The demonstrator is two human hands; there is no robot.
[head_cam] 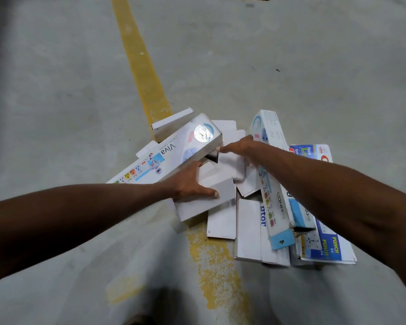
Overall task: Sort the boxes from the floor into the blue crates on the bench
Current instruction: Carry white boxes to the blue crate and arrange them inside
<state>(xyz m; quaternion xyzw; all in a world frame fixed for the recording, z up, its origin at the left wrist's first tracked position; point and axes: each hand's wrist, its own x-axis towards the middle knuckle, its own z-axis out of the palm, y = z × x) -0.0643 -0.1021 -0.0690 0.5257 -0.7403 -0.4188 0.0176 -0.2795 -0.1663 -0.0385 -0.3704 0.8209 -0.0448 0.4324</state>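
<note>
A pile of boxes lies on the concrete floor. My left hand (190,181) grips a plain white box (206,202) at the pile's near left, thumb on its top edge. A long white "Viva" box (171,151) leans over that hand. My right hand (238,148) reaches into the middle of the pile with fingers spread, touching small white boxes (230,160) beside the Viva box's open end. A long "CONA" box (271,174) lies just right of that hand. No blue crate or bench is in view.
More boxes sit at the right: a blue and yellow "PUNCH" box (326,248) and flat white boxes (249,231). A worn yellow floor line (141,59) runs under the pile. Grey floor (56,102) surrounds it.
</note>
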